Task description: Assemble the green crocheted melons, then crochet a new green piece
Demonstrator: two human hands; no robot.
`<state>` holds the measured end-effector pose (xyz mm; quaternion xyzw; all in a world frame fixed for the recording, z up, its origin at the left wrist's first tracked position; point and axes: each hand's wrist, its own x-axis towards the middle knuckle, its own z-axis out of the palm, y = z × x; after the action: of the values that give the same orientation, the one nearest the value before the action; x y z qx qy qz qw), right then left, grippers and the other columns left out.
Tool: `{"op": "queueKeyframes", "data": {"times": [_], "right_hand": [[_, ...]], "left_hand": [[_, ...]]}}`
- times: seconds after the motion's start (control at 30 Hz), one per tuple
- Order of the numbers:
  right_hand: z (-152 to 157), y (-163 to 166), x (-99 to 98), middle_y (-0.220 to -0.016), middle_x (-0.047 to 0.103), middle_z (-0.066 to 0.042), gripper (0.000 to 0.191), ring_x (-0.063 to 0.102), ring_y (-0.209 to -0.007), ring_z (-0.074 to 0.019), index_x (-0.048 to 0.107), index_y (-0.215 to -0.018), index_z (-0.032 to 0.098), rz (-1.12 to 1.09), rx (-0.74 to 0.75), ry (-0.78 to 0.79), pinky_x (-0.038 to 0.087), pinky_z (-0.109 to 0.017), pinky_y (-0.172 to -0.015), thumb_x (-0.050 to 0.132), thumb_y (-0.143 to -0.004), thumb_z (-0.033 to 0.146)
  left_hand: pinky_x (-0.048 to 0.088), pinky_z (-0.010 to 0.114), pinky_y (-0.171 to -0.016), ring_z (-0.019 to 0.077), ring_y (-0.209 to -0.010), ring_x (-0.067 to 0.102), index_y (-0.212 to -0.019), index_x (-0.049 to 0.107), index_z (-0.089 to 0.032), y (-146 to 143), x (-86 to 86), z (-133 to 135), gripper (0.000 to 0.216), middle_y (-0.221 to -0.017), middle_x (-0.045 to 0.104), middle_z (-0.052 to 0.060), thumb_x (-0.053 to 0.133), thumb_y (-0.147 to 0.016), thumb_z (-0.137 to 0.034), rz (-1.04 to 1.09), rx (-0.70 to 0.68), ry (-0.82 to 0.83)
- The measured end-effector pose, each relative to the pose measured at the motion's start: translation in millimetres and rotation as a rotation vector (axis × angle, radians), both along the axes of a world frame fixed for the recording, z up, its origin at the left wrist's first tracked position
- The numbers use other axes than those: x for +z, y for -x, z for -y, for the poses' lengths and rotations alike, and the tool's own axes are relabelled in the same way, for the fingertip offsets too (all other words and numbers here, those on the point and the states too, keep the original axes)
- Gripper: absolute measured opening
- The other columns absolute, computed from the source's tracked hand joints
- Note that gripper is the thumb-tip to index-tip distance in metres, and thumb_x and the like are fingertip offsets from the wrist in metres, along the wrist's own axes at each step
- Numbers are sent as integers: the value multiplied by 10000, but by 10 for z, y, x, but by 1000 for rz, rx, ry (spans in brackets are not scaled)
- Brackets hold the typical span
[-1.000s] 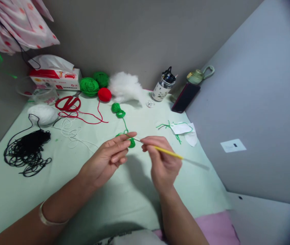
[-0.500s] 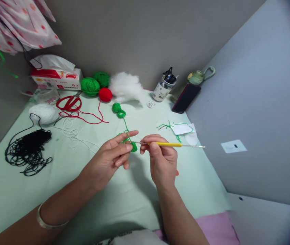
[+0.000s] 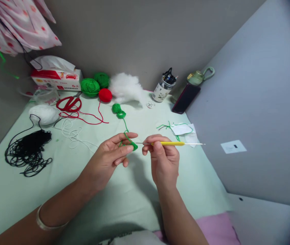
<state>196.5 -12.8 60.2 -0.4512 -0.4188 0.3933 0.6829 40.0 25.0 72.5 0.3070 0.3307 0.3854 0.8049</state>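
Observation:
Between thumb and fingers, my left hand (image 3: 109,158) pinches a small green crochet piece (image 3: 134,146). Green yarn runs from its raised index finger up to a small green yarn bundle (image 3: 118,110) on the table. My right hand (image 3: 164,160) is closed on the yellow grip of a double-ended crochet hook (image 3: 171,143), held nearly level. The hook's left metal end points at the green piece, close to its edge; whether it sits in a loop is too small to tell. Its other thin end sticks out to the right.
Red scissors (image 3: 69,103), a white yarn ball (image 3: 44,114) and a black yarn heap (image 3: 31,149) lie left. Behind are a tissue box (image 3: 56,80), green yarn balls (image 3: 90,87), a red ball (image 3: 105,95), white stuffing (image 3: 125,86), a pen jar (image 3: 161,90) and a phone (image 3: 186,98).
My right hand and the crochet hook have shifted slightly right. The hook's left end has drawn back from over my left fingers to the edge of the green piece.

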Motion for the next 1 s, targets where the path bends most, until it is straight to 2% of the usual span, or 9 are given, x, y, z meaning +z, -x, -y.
{"op": "queueKeyframes", "data": {"times": [0.13, 0.33, 0.5, 0.6, 0.73, 0.83, 0.9, 1.0], "right_hand": [[20, 18, -13, -872, 681, -29, 157, 639, -706, -140, 769, -925, 239, 40, -20, -45, 537, -301, -630, 645, -977, 319], [20, 37, -8, -863, 673, -24, 154, 626, -707, -145, 775, -940, 252, 94, -13, -108, 519, -313, -630, 629, -986, 265], [18, 46, -23, -869, 677, -23, 163, 627, -704, -142, 779, -957, 259, 101, -9, -124, 517, -312, -627, 621, -992, 243], [23, 49, -16, -864, 684, -22, 164, 625, -708, -143, 779, -970, 263, 154, -8, -143, 524, -308, -622, 620, -993, 232], [56, 55, 9, -917, 713, -45, 175, 666, -764, -161, 777, -1019, 252, 348, -27, -213, 571, -317, -641, 618, -984, 186], [87, 82, -2, -996, 724, -61, 273, 705, -860, -178, 773, -1111, 278, 559, -102, -326, 605, -322, -683, 624, -961, 105], [98, 112, -29, -1020, 723, -65, 348, 711, -874, -185, 760, -1166, 303, 692, -201, -411, 613, -326, -687, 634, -942, 69], [101, 151, -57, -1035, 724, -70, 415, 712, -866, -188, 737, -1217, 310, 814, -300, -467, 617, -331, -687, 633, -926, 34]], "left_hand": [[430, 168, -480, -1, -474, 312, -1012, 813, -216, 3, -4, 4, 230, -866, 610, -32, 840, -784, -197, -7, 36, -9], [462, 181, -505, 0, -489, 333, -1024, 810, -236, -5, 11, 23, 210, -989, 639, -18, 825, -816, -221, -69, 24, -54], [469, 180, -507, 2, -490, 345, -1033, 806, -231, -9, 11, 29, 215, -962, 629, -19, 825, -819, -222, -76, 34, -68], [463, 166, -492, -2, -476, 355, -1125, 785, -246, -20, 24, 29, 336, -870, 582, -47, 851, -796, -228, -59, 37, -63], [429, 143, -449, -11, -437, 318, -1205, 751, -238, -30, 55, 32, 451, -767, 555, -75, 877, -771, -226, -5, 21, 10], [382, 117, -422, -1, -415, 240, -1179, 760, -195, -32, 60, 43, 387, -580, 435, -109, 854, -807, -241, 50, -52, 116], [370, 106, -416, 4, -412, 222, -1148, 769, -183, -40, 52, 55, 341, -532, 377, -120, 844, -821, -247, 61, -51, 148], [405, 114, -428, -16, -410, 270, -1107, 778, -211, -60, 27, 78, 301, -655, 526, -86, 845, -814, -225, 39, 39, 77]]}}
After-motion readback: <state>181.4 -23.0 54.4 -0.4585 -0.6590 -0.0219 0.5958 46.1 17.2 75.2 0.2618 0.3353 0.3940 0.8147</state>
